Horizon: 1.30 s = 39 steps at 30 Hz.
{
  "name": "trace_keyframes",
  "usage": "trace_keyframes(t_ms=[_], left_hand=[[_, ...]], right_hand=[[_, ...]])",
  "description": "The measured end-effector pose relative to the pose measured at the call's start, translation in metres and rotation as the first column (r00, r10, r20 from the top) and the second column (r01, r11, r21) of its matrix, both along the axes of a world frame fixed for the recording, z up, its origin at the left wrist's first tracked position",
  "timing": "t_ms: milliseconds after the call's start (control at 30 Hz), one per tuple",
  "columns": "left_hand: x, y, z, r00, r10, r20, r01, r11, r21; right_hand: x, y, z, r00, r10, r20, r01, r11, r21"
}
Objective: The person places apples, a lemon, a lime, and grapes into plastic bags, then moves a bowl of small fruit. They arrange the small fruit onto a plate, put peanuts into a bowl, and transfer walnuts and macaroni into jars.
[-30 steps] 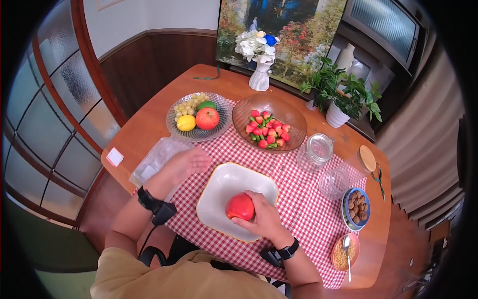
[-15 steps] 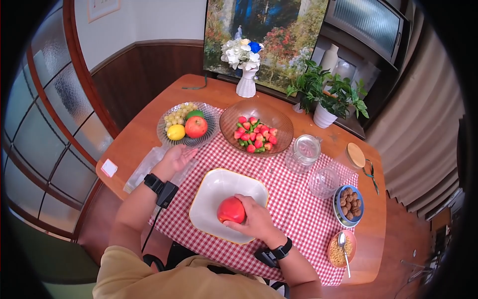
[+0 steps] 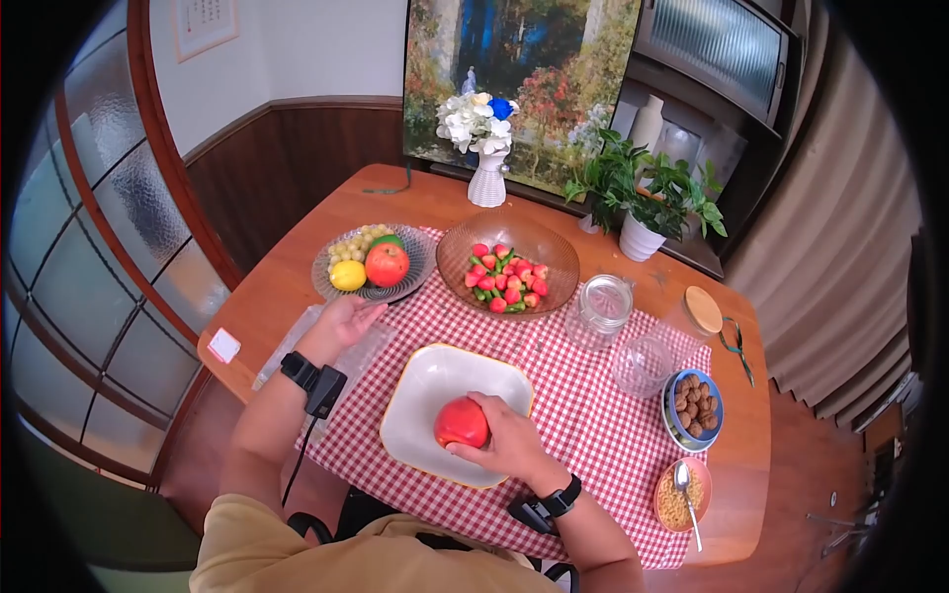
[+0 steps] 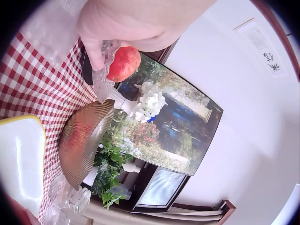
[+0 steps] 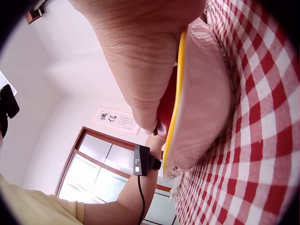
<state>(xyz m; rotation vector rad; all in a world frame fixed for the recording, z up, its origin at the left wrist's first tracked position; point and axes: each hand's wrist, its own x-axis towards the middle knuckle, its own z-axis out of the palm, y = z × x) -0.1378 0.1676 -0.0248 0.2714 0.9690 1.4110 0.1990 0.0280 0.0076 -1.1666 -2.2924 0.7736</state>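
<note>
In the head view my right hand (image 3: 509, 438) grips a red apple (image 3: 461, 423) inside a white, yellow-rimmed dish (image 3: 415, 381). My left hand (image 3: 348, 321) is at the near edge of a ribbed glass plate (image 3: 420, 259). The left wrist view shows its fingers (image 4: 96, 54) under the rim, with the thumb side above. On that plate sit a larger red fruit (image 3: 388, 265), a yellow lemon (image 3: 347, 276), a green fruit (image 3: 391, 240) and pale grapes (image 3: 351, 247). In the right wrist view, the hand and the dish's yellow rim hide most of the apple.
An amber glass bowl (image 3: 455, 267) of small red fruits stands behind the dish. To the right are a clip-top jar (image 3: 603, 311), a glass cup (image 3: 643, 366), a blue bowl of walnuts (image 3: 697, 402) and a pink bowl with a spoon (image 3: 682, 479). Plastic bags (image 3: 361, 361) lie at the left.
My left hand has moved from above the plastic bags to the fruit plate's near edge, its fingers now beneath the rim. My right hand keeps hold of the apple in the dish.
</note>
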Motion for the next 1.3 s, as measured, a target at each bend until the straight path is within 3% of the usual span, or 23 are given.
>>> trace_keyframes(t_ms=[67,233,333,433,600,733,800,933,1000,1033,1100,1133,1200,1300], left_hand=[[-0.008,-0.004,0.002,0.999,-0.034,0.007,0.034,0.999,0.011],[-0.018,-0.023,0.013,0.998,-0.038,0.042,0.041,0.996,-0.075],[-0.019,-0.029,0.017,0.999,-0.037,-0.024,0.036,0.998,-0.044],[-0.016,-0.045,0.051,0.986,0.027,-0.163,-0.042,0.995,-0.087],[-0.03,-0.046,0.089,0.916,-0.066,-0.396,0.091,0.995,0.045],[-0.015,-0.033,0.135,0.854,-0.106,-0.509,0.15,0.988,0.046],[0.0,-0.02,0.154,0.763,-0.178,-0.621,0.214,0.977,-0.018],[0.031,0.013,0.18,0.688,-0.227,-0.689,0.274,0.961,-0.043],[0.04,0.032,0.187,0.593,-0.32,-0.739,0.3,0.939,-0.167],[0.046,0.037,0.191,0.593,-0.321,-0.739,0.303,0.939,-0.164],[0.055,0.043,0.198,0.449,-0.339,-0.827,0.295,0.93,-0.221],[0.058,0.047,0.201,0.448,-0.34,-0.827,0.296,0.929,-0.221],[0.06,0.051,0.205,0.243,-0.339,-0.909,0.284,0.921,-0.268],[0.057,0.055,0.207,0.169,-0.29,-0.942,0.265,0.934,-0.24]], right_hand=[[0.0,0.001,-0.006,0.999,0.007,-0.047,-0.001,0.992,0.125],[0.0,-0.001,-0.004,1.0,-0.005,-0.024,0.007,0.995,0.102],[0.001,0.0,-0.004,1.0,-0.005,-0.021,0.007,0.996,0.085],[0.001,-0.001,-0.005,1.0,-0.001,-0.015,0.002,0.997,0.075],[0.001,0.0,-0.004,1.0,-0.001,-0.005,0.001,0.997,0.071],[0.001,-0.001,-0.004,1.0,-0.012,0.023,0.011,0.999,0.032],[0.001,0.0,-0.005,1.0,-0.011,0.018,0.01,0.999,0.038],[0.002,0.0,-0.004,1.0,-0.006,0.009,0.006,0.999,0.036],[0.001,-0.001,-0.004,1.0,-0.006,0.004,0.006,1.0,0.029],[0.001,0.0,-0.004,1.0,-0.002,0.0,0.002,1.0,0.029],[0.002,0.0,-0.005,1.0,-0.001,-0.005,0.001,1.0,0.029],[0.002,0.0,-0.006,1.0,0.0,-0.001,0.0,0.999,0.036],[0.002,-0.001,-0.007,1.0,0.003,-0.002,-0.003,0.999,0.036],[0.001,0.0,-0.007,1.0,-0.011,0.024,0.011,0.999,0.036]])
